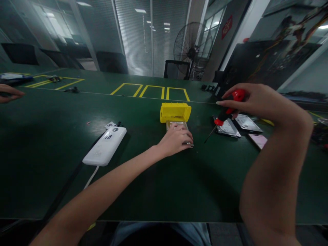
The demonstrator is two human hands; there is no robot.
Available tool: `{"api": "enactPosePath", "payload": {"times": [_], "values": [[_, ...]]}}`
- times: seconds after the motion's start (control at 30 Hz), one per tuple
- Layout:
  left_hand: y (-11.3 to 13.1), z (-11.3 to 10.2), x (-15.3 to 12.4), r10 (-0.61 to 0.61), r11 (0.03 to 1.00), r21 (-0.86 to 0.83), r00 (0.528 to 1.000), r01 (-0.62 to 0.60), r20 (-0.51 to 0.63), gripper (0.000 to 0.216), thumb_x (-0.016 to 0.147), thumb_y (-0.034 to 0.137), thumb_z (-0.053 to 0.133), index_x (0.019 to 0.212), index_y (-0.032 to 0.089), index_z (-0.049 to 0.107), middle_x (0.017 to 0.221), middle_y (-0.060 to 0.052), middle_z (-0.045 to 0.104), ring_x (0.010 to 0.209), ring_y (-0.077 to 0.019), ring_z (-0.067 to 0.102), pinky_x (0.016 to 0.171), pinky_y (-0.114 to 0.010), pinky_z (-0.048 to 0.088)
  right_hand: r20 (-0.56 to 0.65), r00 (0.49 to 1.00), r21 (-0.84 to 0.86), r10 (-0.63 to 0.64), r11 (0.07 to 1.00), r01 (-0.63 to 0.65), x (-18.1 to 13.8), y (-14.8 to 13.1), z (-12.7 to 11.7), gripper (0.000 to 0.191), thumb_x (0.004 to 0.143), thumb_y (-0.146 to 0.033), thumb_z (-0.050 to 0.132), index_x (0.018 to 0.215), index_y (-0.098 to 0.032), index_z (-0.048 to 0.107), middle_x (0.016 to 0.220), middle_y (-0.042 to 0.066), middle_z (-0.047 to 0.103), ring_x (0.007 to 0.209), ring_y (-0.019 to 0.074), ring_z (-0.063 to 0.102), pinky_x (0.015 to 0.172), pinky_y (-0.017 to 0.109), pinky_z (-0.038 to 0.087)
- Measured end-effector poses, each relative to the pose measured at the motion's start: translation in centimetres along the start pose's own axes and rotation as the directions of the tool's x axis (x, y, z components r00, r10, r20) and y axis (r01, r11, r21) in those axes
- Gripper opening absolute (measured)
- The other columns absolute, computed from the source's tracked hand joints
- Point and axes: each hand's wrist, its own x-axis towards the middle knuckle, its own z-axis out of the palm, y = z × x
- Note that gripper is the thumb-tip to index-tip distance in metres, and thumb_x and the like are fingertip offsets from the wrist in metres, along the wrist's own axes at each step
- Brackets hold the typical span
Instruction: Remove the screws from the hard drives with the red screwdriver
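My left hand [175,139] rests palm down on a flat metal drive [176,124] lying on the green table [153,177], its fingers curled over it. The drive's far end butts against a yellow plastic block [175,112]. My right hand [249,100] is raised to the right of it, closed on the red-and-black handle of a screwdriver [225,116]. The screwdriver's thin shaft slants down and left, its tip near the table just right of the drive.
A white power bank [105,146] with a cable lies to the left. Flat metal drives [229,128] and a pink piece [258,140] lie at the right. Another person's hand [9,93] rests at the far left edge. Yellow marked boxes [151,91] and a fan [192,51] stand beyond.
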Motion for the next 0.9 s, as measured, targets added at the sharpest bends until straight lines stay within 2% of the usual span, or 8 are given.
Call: {"api": "enactPosePath", "payload": {"times": [0.1,0.2,0.43,0.6,0.9], "values": [[1.0,0.7,0.5,0.103,0.991,0.079,0.993,-0.107,0.052,0.022,0.085,0.028,0.062,0.106,0.024,0.067,0.12,-0.003,0.061,0.115,-0.0244,0.046,0.093,-0.042,0.028,0.045,0.999,0.034,0.017,0.999,-0.019,-0.1,-0.1,-0.1,0.049,0.073,-0.061,0.06,0.099,-0.02,0.064,0.069,0.006,0.068,0.064,0.0177,0.062,0.058,0.032,0.046],[1.5,1.6,0.8,0.143,0.979,0.135,0.987,-0.151,0.067,0.02,0.086,0.025,0.06,0.104,0.025,0.068,0.119,-0.003,0.061,0.114,-0.0249,0.047,0.092,-0.042,0.028,0.052,0.999,0.04,0.015,0.999,-0.017,-0.2,-0.1,-0.1,0.049,0.074,-0.06,0.06,0.1,-0.019,0.064,0.065,0.005,0.068,0.061,0.0172,0.062,0.057,0.031,0.045],[2.1,2.2,0.8,0.31,0.884,0.338,0.946,-0.322,0.091,0.024,0.09,0.01,0.05,0.104,0.02,0.068,0.113,-0.004,0.066,0.108,-0.0219,0.052,0.091,-0.04,0.031,0.002,1.0,0.02,-0.021,1.0,0.021,-0.2,0.3,-0.1,0.046,0.073,-0.059,0.062,0.096,-0.02,0.065,0.074,0.006,0.068,0.064,0.0187,0.061,0.058,0.033,0.046],[2.5,2.4,1.1,0.356,0.855,0.376,0.931,-0.358,0.077,0.024,0.091,0.012,0.049,0.105,0.019,0.067,0.111,-0.005,0.067,0.105,-0.0209,0.055,0.091,-0.039,0.032,0.006,0.999,0.05,-0.032,0.998,0.032,-0.1,0.6,-0.1,0.043,0.071,-0.059,0.062,0.094,-0.023,0.065,0.075,0.006,0.068,0.065,0.0224,0.062,0.059,0.037,0.047],[3.1,3.4,2.0,0.387,0.841,0.394,0.921,-0.371,0.041,0.021,0.092,0.012,0.049,0.098,0.016,0.068,0.094,-0.007,0.071,0.094,-0.0193,0.06,0.088,-0.037,0.033,0.007,1.0,0.044,-0.03,0.999,0.03,-0.1,0.5,-0.1,0.048,0.073,-0.059,0.062,0.098,-0.018,0.065,0.079,0.008,0.068,0.067,0.0191,0.063,0.062,0.034,0.047]]}}
